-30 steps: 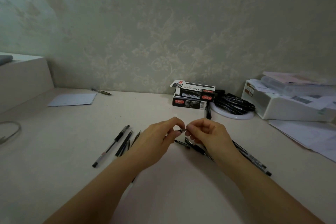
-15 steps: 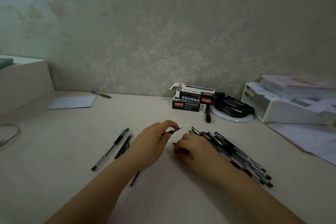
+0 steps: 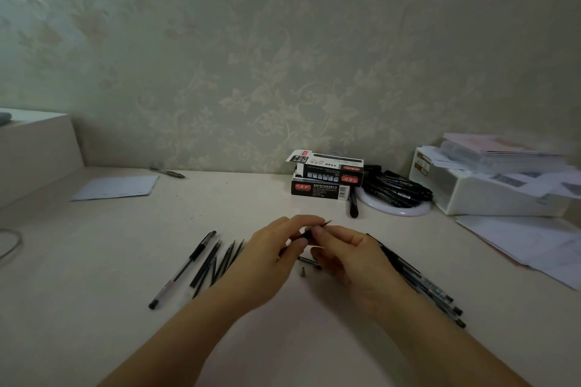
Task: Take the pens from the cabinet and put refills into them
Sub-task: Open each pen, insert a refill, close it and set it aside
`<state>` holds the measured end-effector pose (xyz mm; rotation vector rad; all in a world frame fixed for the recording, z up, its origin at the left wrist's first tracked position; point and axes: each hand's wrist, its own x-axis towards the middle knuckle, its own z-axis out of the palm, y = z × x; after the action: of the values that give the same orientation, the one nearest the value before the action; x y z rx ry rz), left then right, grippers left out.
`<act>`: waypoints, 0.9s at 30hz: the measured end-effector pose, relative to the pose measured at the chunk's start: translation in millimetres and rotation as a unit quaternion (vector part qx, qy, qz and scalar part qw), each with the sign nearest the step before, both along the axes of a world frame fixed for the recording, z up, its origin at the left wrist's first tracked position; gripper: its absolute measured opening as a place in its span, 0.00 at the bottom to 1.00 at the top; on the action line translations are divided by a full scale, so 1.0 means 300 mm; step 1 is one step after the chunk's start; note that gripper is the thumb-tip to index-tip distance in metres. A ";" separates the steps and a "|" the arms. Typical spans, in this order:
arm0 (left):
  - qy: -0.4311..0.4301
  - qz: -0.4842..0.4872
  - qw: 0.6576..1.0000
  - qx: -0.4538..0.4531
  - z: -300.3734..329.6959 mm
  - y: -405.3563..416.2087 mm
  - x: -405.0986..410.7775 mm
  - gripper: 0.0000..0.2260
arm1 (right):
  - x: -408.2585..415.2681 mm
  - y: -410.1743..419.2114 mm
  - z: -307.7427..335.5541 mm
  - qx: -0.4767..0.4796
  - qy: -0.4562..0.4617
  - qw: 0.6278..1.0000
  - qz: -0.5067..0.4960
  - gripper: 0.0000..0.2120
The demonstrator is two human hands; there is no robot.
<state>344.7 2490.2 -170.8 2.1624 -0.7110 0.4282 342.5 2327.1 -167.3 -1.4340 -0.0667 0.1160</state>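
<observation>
My left hand (image 3: 270, 258) and my right hand (image 3: 349, 253) meet above the middle of the desk. Both pinch one thin black pen (image 3: 309, 231) whose tip points up and right. A small dark tip piece (image 3: 303, 271) and a short black part (image 3: 309, 261) lie on the desk just under my hands. A capped clear pen (image 3: 182, 270) lies to the left, with several loose refills (image 3: 217, 261) beside it. A row of pens (image 3: 424, 283) lies under and right of my right forearm.
Two stacked black refill boxes (image 3: 327, 181) stand at the back, next to a white round dish (image 3: 396, 209) heaped with black pens. A white box (image 3: 490, 195) with papers sits at the right, loose sheets (image 3: 531, 242) before it. A paper sheet (image 3: 116, 187) lies at the back left.
My right hand rose from the desk and came back to the pen that my left hand holds. A small tip piece now lies on the desk below my hands.
</observation>
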 end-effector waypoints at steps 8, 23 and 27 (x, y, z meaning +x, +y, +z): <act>0.010 0.089 0.994 0.069 -0.009 0.034 0.022 0.15 | 0.052 -0.124 0.081 0.084 -0.101 0.962 -0.238 0.08; 0.106 0.276 0.937 0.188 0.001 0.135 0.038 0.10 | 0.157 -0.305 -0.060 -0.512 -0.116 0.819 -0.230 0.06; 0.121 0.248 0.937 0.216 -0.002 0.122 0.031 0.10 | 0.160 -0.307 -0.062 -0.524 -0.109 0.814 -0.224 0.07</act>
<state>354.0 2526.9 -171.5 2.7592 -0.1114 0.2652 390.6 2234.9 -186.0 -2.5282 0.1840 -0.4857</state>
